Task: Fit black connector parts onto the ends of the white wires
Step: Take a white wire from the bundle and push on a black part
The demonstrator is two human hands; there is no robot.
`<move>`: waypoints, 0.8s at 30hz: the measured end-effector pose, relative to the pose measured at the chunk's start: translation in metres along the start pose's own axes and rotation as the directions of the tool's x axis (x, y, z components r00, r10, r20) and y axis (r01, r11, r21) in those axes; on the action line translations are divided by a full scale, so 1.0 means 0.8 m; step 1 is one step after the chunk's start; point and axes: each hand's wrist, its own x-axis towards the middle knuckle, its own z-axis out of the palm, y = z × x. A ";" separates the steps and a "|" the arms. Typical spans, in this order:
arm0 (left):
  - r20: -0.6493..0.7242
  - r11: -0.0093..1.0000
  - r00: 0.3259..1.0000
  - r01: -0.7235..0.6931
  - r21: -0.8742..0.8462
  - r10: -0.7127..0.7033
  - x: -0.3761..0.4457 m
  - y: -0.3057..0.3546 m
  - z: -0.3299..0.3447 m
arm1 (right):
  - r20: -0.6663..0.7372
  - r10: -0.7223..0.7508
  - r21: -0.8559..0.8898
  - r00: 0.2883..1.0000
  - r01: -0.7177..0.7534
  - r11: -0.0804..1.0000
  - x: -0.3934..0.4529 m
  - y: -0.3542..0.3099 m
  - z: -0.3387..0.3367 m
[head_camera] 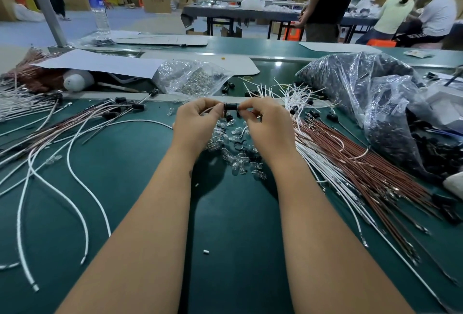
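A small black connector part [230, 106] is held between both hands above the green table [225, 226]. My left hand [198, 123] pinches its left end, and a thin white wire shows at those fingertips. My right hand [268, 123] pinches its right end. Loose white wires [75, 178] curve over the table on the left. A bundle of white wires [298, 98] and brown wires [350, 160] lies on the right. Under my hands lies a heap of small clear glass bulbs [238, 153] with a few black parts among them.
A clear bag of bulbs [190, 78] sits behind my hands. A big plastic bag of black parts [370, 93] fills the right. Wires with black connectors fitted [117, 108] lie at the left. A water bottle [99, 5] stands far left. People work at tables behind.
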 end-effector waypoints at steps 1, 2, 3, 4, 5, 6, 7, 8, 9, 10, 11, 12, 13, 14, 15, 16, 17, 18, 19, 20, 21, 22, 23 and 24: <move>-0.005 1.000 1.000 0.003 0.000 -0.003 0.000 -0.001 0.000 | 0.010 0.000 -0.001 1.000 0.000 1.000 0.001 0.000 0.000; -0.007 1.000 1.000 0.004 -0.002 -0.004 0.001 -0.001 0.000 | 0.018 -0.004 -0.018 1.000 0.004 1.000 0.001 0.001 0.001; -0.006 1.000 1.000 0.001 -0.004 -0.001 0.001 -0.002 0.000 | 0.022 -0.009 -0.041 1.000 0.010 0.999 0.001 0.001 0.002; -0.001 1.000 1.000 -0.004 -0.004 0.004 0.001 -0.002 0.000 | 0.020 -0.014 -0.064 1.000 0.015 0.998 0.002 0.002 0.003; 0.008 1.000 1.000 -0.008 -0.006 0.008 0.002 -0.002 0.000 | 0.016 -0.019 -0.081 1.000 0.020 0.997 0.002 0.003 0.003; 0.021 1.000 1.000 -0.012 -0.012 0.012 0.002 -0.001 0.000 | 0.010 -0.025 -0.086 1.000 0.026 0.996 0.002 0.003 0.003; 0.033 1.000 0.999 -0.016 -0.023 0.017 0.002 -0.001 0.000 | 0.005 -0.028 -0.076 1.000 0.028 0.997 0.002 0.003 0.002; 0.042 0.999 0.999 -0.020 -0.035 0.021 0.002 -0.001 0.000 | 0.000 -0.029 -0.058 1.000 0.029 0.998 0.002 0.002 0.001; 0.047 0.999 0.999 -0.022 -0.045 0.025 0.002 -0.001 0.001 | -0.004 -0.029 -0.037 1.000 0.029 0.999 0.002 0.001 0.000; 0.050 0.998 0.998 -0.023 -0.053 0.026 0.002 -0.001 0.001 | -0.004 -0.032 -0.021 0.999 0.031 0.999 0.002 0.000 0.000; 0.054 0.998 0.998 -0.022 -0.057 0.025 0.003 -0.001 0.001 | 0.001 -0.032 -0.009 0.999 0.032 0.999 0.001 -0.001 -0.001; 0.059 0.998 0.998 -0.022 -0.057 0.025 0.003 -0.001 0.001 | 0.011 -0.030 0.000 0.999 0.030 1.000 0.001 -0.002 -0.001; 0.064 0.998 0.998 -0.021 -0.056 0.025 0.003 -0.001 0.001 | 0.024 -0.028 0.008 0.999 0.028 1.000 0.001 -0.002 -0.002; 0.068 0.998 0.997 -0.023 -0.052 0.026 0.003 -0.001 0.001 | 0.035 -0.029 0.014 0.999 0.029 0.999 0.000 -0.002 -0.003; 0.071 0.999 0.997 -0.026 -0.046 0.029 0.003 -0.002 0.001 | 0.040 -0.033 0.019 0.999 0.032 0.999 0.000 -0.002 -0.004; 0.072 0.999 0.997 -0.028 -0.037 0.031 0.003 -0.003 0.000 | 0.042 -0.039 0.023 0.998 0.038 0.999 0.000 -0.001 -0.005; 0.068 0.999 0.997 -0.028 -0.023 0.029 0.003 -0.003 0.000 | 0.042 -0.048 0.025 0.998 0.047 0.999 0.000 -0.001 -0.005; 0.058 1.000 0.998 -0.021 -0.006 0.021 0.004 -0.005 0.000 | 0.042 -0.058 0.025 0.997 0.057 0.998 0.001 -0.001 -0.005; 0.045 1.000 0.999 -0.011 0.010 0.010 0.004 -0.006 -0.001 | 0.045 -0.064 0.022 0.997 0.063 0.998 0.001 -0.001 -0.005; 0.035 1.000 0.999 -0.002 0.022 0.002 0.004 -0.005 -0.002 | 0.049 -0.067 0.018 0.997 0.067 0.998 0.001 -0.001 -0.005; 0.033 1.000 0.999 0.001 0.022 -0.002 0.004 -0.004 -0.002 | 0.054 -0.069 0.011 0.996 0.068 0.998 0.001 -0.001 -0.005; 0.040 1.000 0.999 0.001 0.007 -0.001 0.003 -0.003 -0.003 | 0.058 -0.070 0.000 0.996 0.070 0.998 0.001 0.000 -0.005; 0.052 1.000 0.999 0.001 -0.019 0.000 0.002 -0.001 -0.003 | 0.059 -0.070 -0.009 0.996 0.071 0.997 0.001 0.001 -0.004; 0.070 0.999 0.998 0.005 -0.050 -0.001 0.001 0.002 -0.002 | 0.059 -0.069 -0.011 0.996 0.069 0.998 0.001 0.001 -0.004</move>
